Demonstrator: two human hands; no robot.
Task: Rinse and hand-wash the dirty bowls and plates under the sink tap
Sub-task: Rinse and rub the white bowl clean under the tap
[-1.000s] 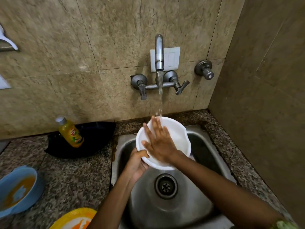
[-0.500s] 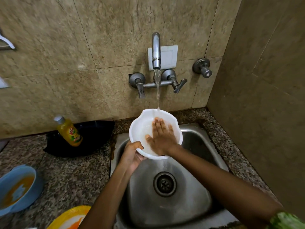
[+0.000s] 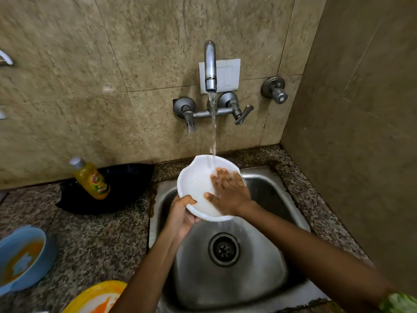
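White bowl (image 3: 198, 186) over the sink (image 3: 266, 222), under the tap (image 3: 210, 64) stream. My left hand (image 3: 180, 213) pinches its near rim, thumb inside. My right hand (image 3: 228, 193) lies spread flat inside. Probably light, rigid plastic; wet, so slippery. Rim hold seems safest.
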